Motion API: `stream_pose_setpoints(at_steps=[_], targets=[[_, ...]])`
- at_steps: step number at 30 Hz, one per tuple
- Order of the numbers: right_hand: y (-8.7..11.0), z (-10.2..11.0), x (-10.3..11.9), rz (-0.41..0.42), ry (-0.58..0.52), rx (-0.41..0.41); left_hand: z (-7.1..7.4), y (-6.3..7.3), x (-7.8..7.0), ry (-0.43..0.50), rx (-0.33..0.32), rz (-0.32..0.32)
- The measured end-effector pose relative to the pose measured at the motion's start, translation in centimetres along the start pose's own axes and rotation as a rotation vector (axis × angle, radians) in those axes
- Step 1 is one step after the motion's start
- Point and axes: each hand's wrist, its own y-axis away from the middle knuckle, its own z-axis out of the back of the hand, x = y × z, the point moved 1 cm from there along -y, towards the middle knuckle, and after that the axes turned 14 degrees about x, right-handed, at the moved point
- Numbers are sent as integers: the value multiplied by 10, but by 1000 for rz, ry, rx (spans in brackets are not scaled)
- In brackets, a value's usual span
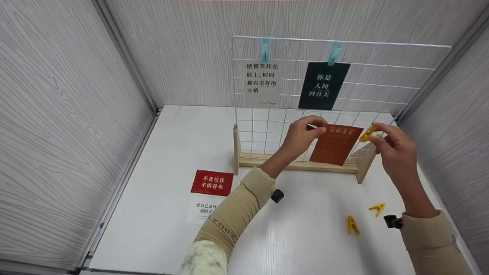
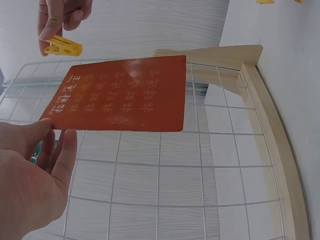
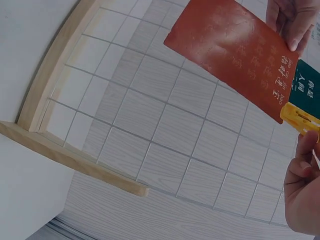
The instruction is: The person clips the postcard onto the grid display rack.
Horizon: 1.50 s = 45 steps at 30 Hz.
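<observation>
My left hand [image 1: 300,135] pinches an orange-red card [image 1: 336,146] by its upper left corner, between thumb and fingers. The card hangs in front of the lower part of a white wire grid [image 2: 159,185], its printed characters along the top. To the right of the card, my right hand [image 1: 397,149] pinches a yellow clothespin [image 1: 368,134] close to the card's upper right corner. In the right wrist view, the clothespin [image 3: 300,118] overlaps the corner of the card [image 3: 235,55].
The grid stands in a wooden base [image 1: 298,165]. Blue clips hold a white card [image 1: 263,84] and a dark green card [image 1: 324,86] on it. Two yellow clothespins, one upright [image 1: 353,225], one lying [image 1: 378,209], are at right. A red card [image 1: 212,183] and white card [image 1: 196,215] lie left.
</observation>
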Motion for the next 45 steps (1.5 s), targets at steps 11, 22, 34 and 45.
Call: stream_pose_setpoints(at_steps=[11,22,34,45], targets=[[-13,10,8,-53,1,-31,-2,-15,-24,-69,2,-44],[-28,21,14,-66,23,-87,-4,-33,-39,-70,-20,-93],[-46,36,19,-48,24,-171,-5,-55,-58,-155,-14,-118],[-61,49,30,-31,52,-276,-14,-70,-73,-196,-34,-96]])
